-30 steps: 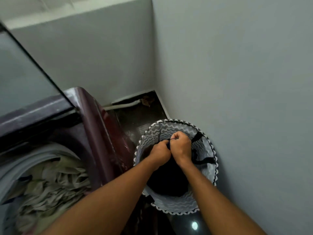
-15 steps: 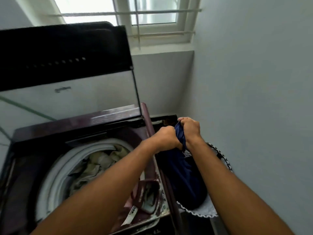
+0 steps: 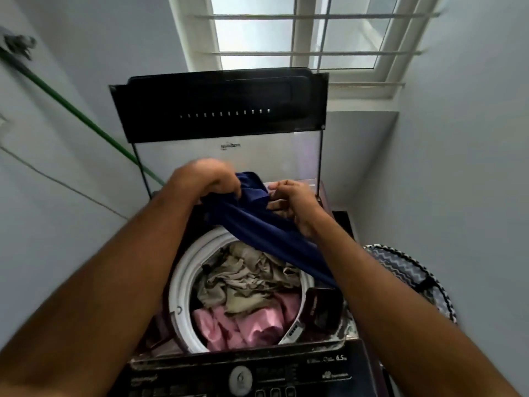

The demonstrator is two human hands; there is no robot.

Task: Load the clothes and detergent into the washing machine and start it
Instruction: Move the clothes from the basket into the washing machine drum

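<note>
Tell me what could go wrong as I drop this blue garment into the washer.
The navy garment, gripped by the left hand and right hand, trails over the drum rim toward the laundry basket; its tail might land outside the drum. It may also snag the open detergent drawer. Dark blue washed with the pink clothes could bleed colour.
</note>
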